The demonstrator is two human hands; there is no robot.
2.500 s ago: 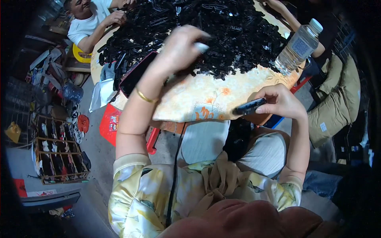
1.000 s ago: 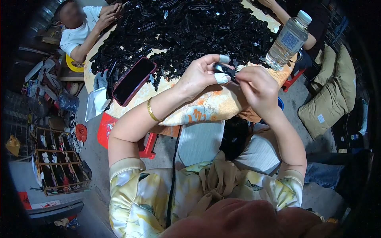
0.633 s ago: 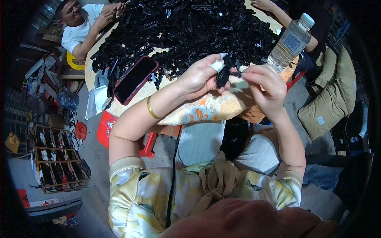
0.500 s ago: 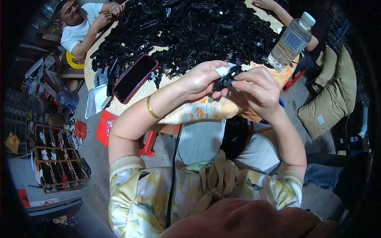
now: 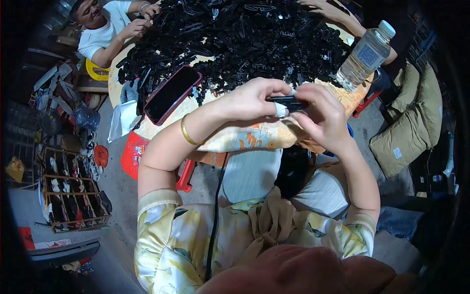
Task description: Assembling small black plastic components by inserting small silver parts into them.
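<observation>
Close to the table's near edge, my left hand (image 5: 252,100) and my right hand (image 5: 325,115) hold a dark black plastic part (image 5: 293,103) between them. White wrapping covers fingertips of my left hand, whose thumb and fingers pinch the part's left end. The right fingers and thumb close round its other end, hiding some of its shape. Just beyond my hands spreads a large heap of black plastic pieces (image 5: 235,44). A phone in a dark red case (image 5: 174,95) lies left of my hands, beside the heap.
A clear bottle (image 5: 364,56) with a pale cap stands on the right of the round table with its patterned cover (image 5: 215,143). One person (image 5: 107,29) sits far left; another person's arm (image 5: 342,19) reaches in far right. Tan sacks (image 5: 406,132) lie on the right floor.
The black part has turned between my hands and now lies lengthwise from left to right. My right hand has rotated around its end. The co-worker's hands at the left have shifted.
</observation>
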